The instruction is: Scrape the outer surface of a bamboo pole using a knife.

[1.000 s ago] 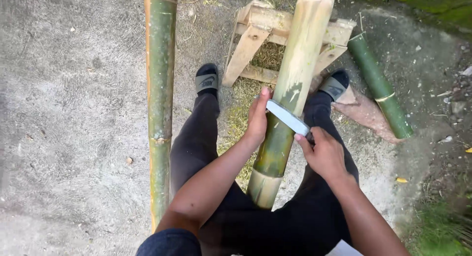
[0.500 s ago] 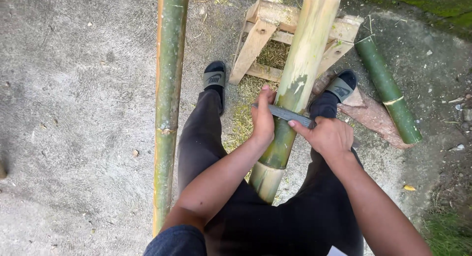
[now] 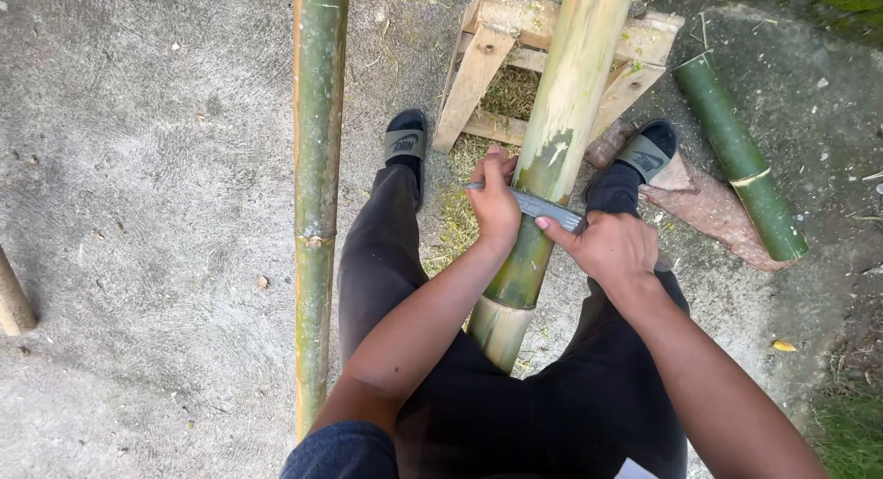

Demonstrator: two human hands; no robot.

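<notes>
A thick bamboo pole (image 3: 561,120) slants from between my legs up onto a wooden stand (image 3: 478,84). Its upper part is pale and scraped, its lower part still green. A flat grey blade (image 3: 543,206) lies crosswise on the pole. My left hand (image 3: 494,201) grips the blade's left end, and my right hand (image 3: 612,247) grips its right end. Both hands press the blade against the pole where the green skin meets the scraped part.
A long green bamboo pole (image 3: 315,194) lies on the concrete to my left. A short green bamboo piece (image 3: 740,157) rests at the right beside a brown husk (image 3: 704,203). My feet wear dark slides (image 3: 406,141). Another pole end (image 3: 13,300) shows at the far left.
The blade turned from a raised, tilted position to lying flat across the pole, and both hands slid it further up toward the scraped section.
</notes>
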